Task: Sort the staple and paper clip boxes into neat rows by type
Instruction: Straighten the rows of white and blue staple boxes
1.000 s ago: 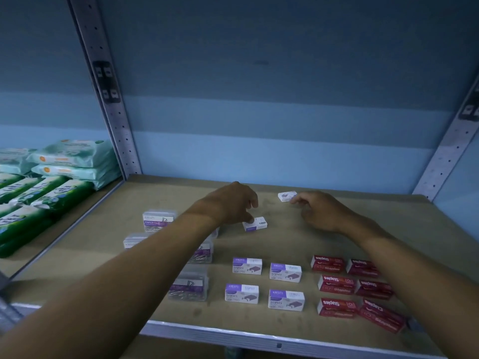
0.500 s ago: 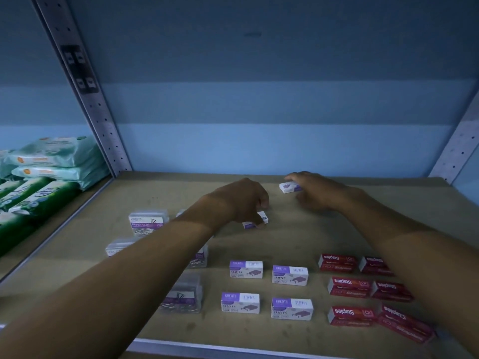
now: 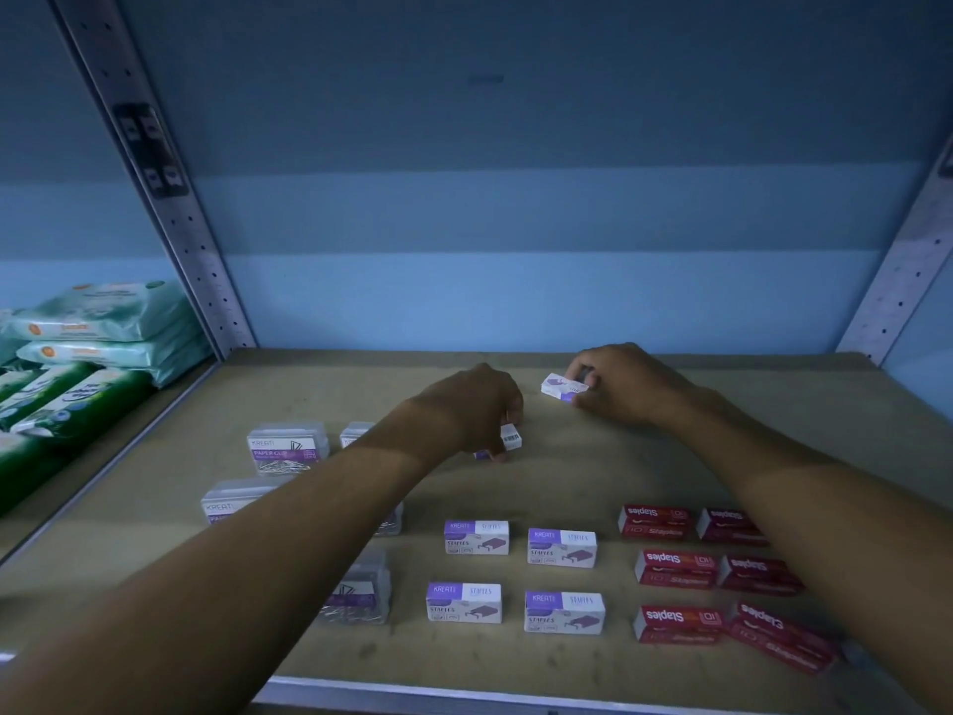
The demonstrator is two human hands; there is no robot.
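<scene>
Fingers (image 3: 580,378) of the right hand (image 3: 626,387) are curled round a white staple box (image 3: 562,387); another box (image 3: 510,437) is gripped by the left hand (image 3: 472,405).

Looks like a shop or stockroom. Metal rack with perforated uprights (image 3: 170,198), board shelf (image 3: 670,436). Retail goods in multiples: red staple boxes (image 3: 675,569) at 4 o'clock, purple-white staple boxes (image 3: 477,537) at 6, stacked wipe packs (image 3: 98,322) at 9.
</scene>
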